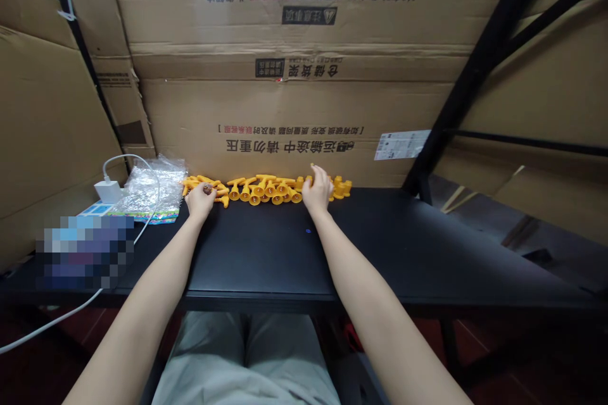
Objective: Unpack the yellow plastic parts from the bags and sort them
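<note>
A row of yellow plastic pieces lies along the back of the black table. My left hand (200,204) is at the left end, beside a pile of yellow branching pieces (224,200), its fingers closed around a small round brown piece (208,188). In the middle lie several yellow funnel-shaped pieces (259,190) with bar-like tops, their round mouths facing me. My right hand (317,191) is over the right part of the row, fingers curled; what they hold is hidden. Small yellow knobbed pieces (341,188) show just right of it.
Cardboard (285,101) walls the back of the black table (266,253). At left are a clear plastic bag (154,186), a white charger (108,191) with its cable, and a blurred-out object (85,252). A black metal post (475,82) rises at right.
</note>
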`<act>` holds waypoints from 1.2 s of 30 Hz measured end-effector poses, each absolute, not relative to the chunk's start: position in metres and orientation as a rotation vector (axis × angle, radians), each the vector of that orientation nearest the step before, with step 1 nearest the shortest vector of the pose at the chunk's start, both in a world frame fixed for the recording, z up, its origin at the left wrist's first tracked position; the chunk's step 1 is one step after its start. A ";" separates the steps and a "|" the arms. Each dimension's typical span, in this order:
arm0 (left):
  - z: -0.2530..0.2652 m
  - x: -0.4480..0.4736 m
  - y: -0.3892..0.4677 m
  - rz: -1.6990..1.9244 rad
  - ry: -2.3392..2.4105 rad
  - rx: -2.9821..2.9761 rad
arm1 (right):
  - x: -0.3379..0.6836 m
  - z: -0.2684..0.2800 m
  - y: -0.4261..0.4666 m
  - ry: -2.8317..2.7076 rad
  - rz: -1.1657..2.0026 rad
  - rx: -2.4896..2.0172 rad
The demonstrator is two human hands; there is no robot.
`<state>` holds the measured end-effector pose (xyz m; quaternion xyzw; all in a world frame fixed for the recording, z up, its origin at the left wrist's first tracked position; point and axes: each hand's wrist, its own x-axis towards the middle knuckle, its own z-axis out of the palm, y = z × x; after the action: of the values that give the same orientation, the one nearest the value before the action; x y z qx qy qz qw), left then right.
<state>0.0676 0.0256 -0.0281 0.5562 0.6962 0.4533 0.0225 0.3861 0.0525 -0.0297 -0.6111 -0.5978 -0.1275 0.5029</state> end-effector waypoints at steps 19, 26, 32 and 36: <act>-0.028 0.079 0.023 1.098 2.061 1.953 | 0.423 -0.069 0.071 -1.145 0.121 -2.041; -0.028 0.082 0.018 0.783 2.079 2.034 | 0.415 -0.062 0.063 -1.294 0.131 -2.282; -0.025 0.086 0.013 0.740 2.172 1.996 | 0.412 -0.059 0.053 -1.476 0.149 -2.352; -0.024 0.087 0.013 0.896 2.216 1.932 | 0.413 -0.060 0.050 -1.558 0.198 -2.326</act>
<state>0.0875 0.0130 -0.0240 0.6283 0.7206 0.2913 0.0338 0.4126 0.0498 -0.0595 -0.8172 -0.5473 0.0697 0.1665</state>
